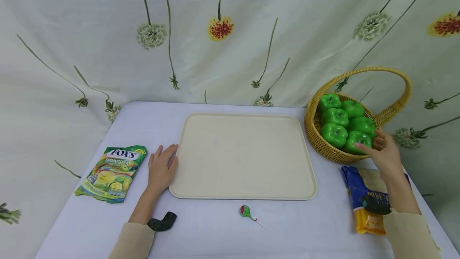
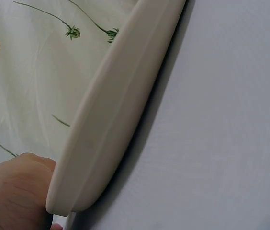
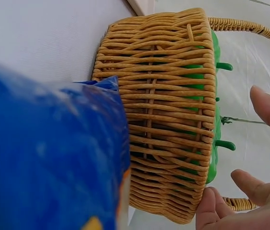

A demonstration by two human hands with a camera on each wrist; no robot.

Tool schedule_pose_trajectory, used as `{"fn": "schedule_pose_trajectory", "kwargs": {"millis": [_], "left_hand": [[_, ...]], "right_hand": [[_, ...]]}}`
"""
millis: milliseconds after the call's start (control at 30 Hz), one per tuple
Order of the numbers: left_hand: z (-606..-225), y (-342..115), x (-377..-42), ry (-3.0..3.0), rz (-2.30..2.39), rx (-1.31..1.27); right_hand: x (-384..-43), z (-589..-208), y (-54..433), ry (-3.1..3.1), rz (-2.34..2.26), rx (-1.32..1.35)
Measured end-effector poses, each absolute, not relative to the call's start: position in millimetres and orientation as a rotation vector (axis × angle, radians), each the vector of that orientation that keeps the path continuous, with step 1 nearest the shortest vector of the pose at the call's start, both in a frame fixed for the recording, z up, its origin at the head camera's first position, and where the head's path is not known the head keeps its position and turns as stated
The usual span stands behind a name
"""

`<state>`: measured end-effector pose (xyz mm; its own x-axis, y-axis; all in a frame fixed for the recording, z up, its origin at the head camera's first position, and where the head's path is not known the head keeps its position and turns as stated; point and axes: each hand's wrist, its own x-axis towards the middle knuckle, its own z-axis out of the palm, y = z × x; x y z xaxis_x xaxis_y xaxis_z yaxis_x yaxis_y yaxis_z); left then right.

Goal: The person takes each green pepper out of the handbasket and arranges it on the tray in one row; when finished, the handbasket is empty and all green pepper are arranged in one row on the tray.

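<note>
My left hand (image 1: 161,169) lies with fingers extended along the left edge of a beige rectangular tray (image 1: 242,157). In the left wrist view, part of that hand (image 2: 15,191) shows beside the tray's side wall (image 2: 106,110). On the right, my right hand (image 1: 389,155) reaches to the near right rim of a wicker basket (image 1: 325,147) filled with several green bell peppers (image 1: 335,116). Its thumb overlaps the front right pepper (image 1: 355,138) in the head view. The right wrist view shows thumb and fingers spread apart, with fingertips (image 3: 204,208) right at the rim.
A green Fox's candy bag (image 1: 113,171) lies left of the left hand. In front of the tray is a lollipop (image 1: 245,211) in a green and red wrapper. A blue and orange packet (image 1: 359,183) lies under the right forearm. The basket's tall handle (image 1: 391,71) arches behind the peppers.
</note>
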<state>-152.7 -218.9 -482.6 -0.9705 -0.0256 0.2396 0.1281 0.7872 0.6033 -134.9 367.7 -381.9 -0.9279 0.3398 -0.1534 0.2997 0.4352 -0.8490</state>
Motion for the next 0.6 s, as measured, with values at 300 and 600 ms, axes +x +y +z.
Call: {"fn": "schedule_pose_trajectory", "kwargs": {"millis": [300, 600], "left_hand": [[-483.8, -220.4, -153.2, -2.741, -0.948, -0.087], [-486.4, -221.0, -154.2, -2.746, -0.950, -0.075]], "right_hand": [[-135.4, -387.6, 367.2, -2.666, 1.478, -0.536], [-139.0, -395.8, 366.5, -2.745, 1.305, -0.457]]}}
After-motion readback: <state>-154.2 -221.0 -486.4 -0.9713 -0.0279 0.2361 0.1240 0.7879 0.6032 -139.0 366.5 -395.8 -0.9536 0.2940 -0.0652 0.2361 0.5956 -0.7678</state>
